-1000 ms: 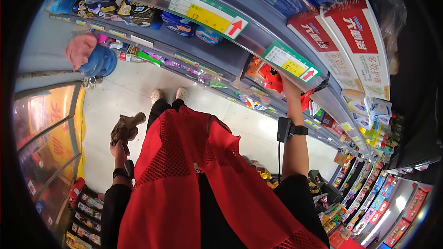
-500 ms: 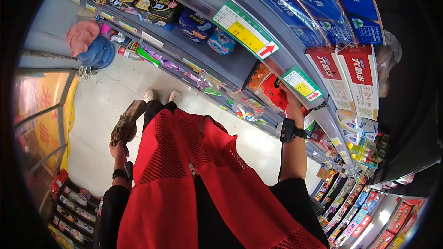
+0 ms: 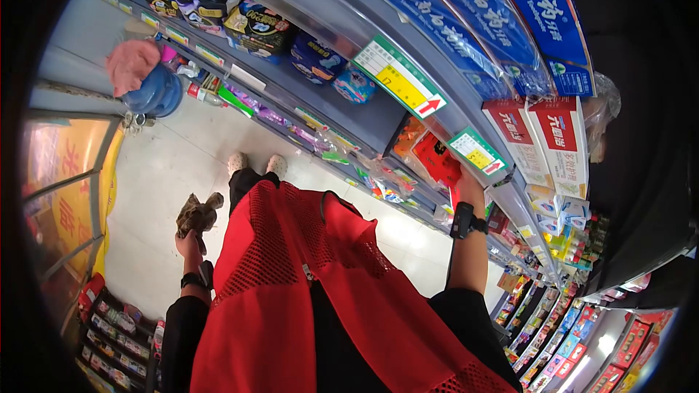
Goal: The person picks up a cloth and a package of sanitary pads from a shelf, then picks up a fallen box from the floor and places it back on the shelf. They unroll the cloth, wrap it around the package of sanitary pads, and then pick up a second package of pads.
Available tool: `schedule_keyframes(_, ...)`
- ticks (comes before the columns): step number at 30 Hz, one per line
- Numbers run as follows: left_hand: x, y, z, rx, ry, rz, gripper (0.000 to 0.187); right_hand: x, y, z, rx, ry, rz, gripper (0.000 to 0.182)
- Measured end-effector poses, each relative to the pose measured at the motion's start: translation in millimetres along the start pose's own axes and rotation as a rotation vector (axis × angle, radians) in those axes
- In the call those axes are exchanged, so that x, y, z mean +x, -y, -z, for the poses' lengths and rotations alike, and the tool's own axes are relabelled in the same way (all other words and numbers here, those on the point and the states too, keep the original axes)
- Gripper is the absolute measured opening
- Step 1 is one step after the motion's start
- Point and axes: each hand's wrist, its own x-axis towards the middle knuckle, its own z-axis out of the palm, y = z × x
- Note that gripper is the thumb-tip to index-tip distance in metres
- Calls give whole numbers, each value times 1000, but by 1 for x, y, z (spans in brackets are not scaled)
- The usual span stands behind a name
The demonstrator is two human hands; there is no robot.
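A crumpled brown patterned cloth hangs from my left hand, which is closed around it low over the floor. My right hand reaches into a shelf, against a red package with dark print. Its fingers are mostly hidden by the package and the shelf edge, so their grip does not show. Beside the red package lies an orange package. Just above my right hand, a green-and-yellow price tag is fixed to the shelf front.
Dark packs stand on the same shelf to the left. Blue toothpaste cartons and red-and-white boxes fill the upper shelf. A blue water jug with a pink cloth stands on the floor. A lit yellow display is at left.
The brown cloth has bunched up and hangs shorter from my left hand. My right hand has drawn slightly back and down at the red package. The view has shifted a little.
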Motion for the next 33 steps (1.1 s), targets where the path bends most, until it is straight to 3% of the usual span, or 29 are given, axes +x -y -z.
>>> schedule_keyframes(2,1,4,4,23,-30,24,48,-10,7,15,-291,87,-34,28)
schedule_keyframes(5,15,20,8,101,-26,48,48,-13,28,13,-411,46,130,28)
schedule_keyframes(6,13,18,7,97,-34,42,48,-23,72,17,-595,111,78,28)
schedule_keyframes(8,4,5,0,84,-57,29,48,-22,76,11,-503,66,146,26)
schedule_keyframes(9,1,2,-3,61,-57,12,47,-20,57,-4,-225,-41,259,26)
schedule_keyframes(11,-1,-1,-8,14,-59,-20,47,-12,62,-17,407,-108,110,29)
schedule_keyframes(12,2,-1,-10,10,-52,-13,46,-10,88,-23,749,-66,-160,34)
schedule_keyframes(15,5,-2,-16,11,-23,8,46,1,136,-56,920,-56,-202,43)
schedule_keyframes(17,1,-11,-21,13,-4,15,46,10,190,-90,532,-102,55,42)
schedule_keyframes(21,12,-6,-21,36,6,-14,46,70,152,-158,229,15,46,41)
schedule_keyframes(22,11,-8,-20,28,17,4,46,65,148,-165,143,77,149,42)
schedule_keyframes(24,4,-12,-16,2,5,-18,47,69,151,-181,-38,37,104,44)
schedule_keyframes(25,0,-12,-14,-12,-4,-27,47,72,180,-192,-130,-64,-43,45)
schedule_keyframes(26,-1,-11,-11,1,-6,-18,47,72,207,-195,-221,-164,-192,46)
schedule_keyframes(28,-3,-6,-1,39,-5,2,48,42,256,-176,-174,-92,-74,46)
schedule_keyframes(30,-10,-4,8,77,-41,11,48,47,215,-183,-154,-95,-56,43)
schedule_keyframes(33,-8,8,11,95,-62,5,48,7,235,-137,-295,-253,275,40)
